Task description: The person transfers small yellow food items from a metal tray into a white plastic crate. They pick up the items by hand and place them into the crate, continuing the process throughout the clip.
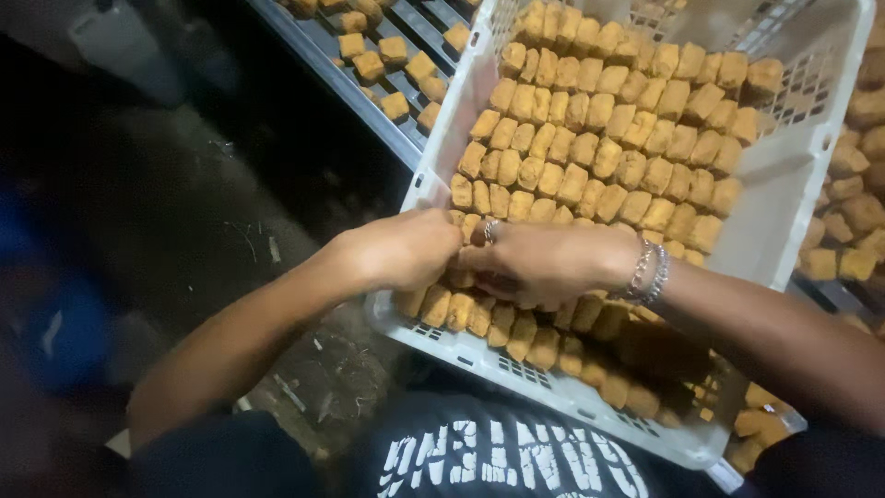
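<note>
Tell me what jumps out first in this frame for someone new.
A white plastic crate fills the middle and right, packed with tidy rows of golden-brown fried cubes. Both hands meet at its near edge, the left hand and the right hand pressed onto the cubes, with bracelets on the right wrist. More cubes lie loose on a metal rack at top left.

One view only — head cam, worn by the person, facing steeply down and fwd over own chest. Close range: white crate (779, 175) fills most of frame, floor at left — no 2nd view to overlap.
</note>
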